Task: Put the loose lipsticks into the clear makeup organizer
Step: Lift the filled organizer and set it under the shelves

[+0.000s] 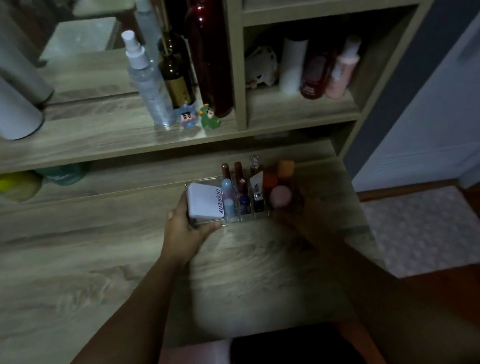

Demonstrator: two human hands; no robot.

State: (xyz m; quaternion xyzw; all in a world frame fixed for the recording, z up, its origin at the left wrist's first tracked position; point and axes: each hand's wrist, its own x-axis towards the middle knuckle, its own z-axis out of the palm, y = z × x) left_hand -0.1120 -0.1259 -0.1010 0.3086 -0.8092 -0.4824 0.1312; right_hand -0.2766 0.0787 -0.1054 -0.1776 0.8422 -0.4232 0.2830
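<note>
Clear makeup organizer (207,221), lipsticks (240,178) upright in its slots, on the desk (54,262); left hand (183,228) clasps its end to steady it; right hand (295,220), blurred, apparently grips opposite.

I saw a dim, dark picture. My right hand (294,214) was lost in shadow and blur. The counter (72,275) looked grey, and the shelf (97,142) bent at the edges.
</note>
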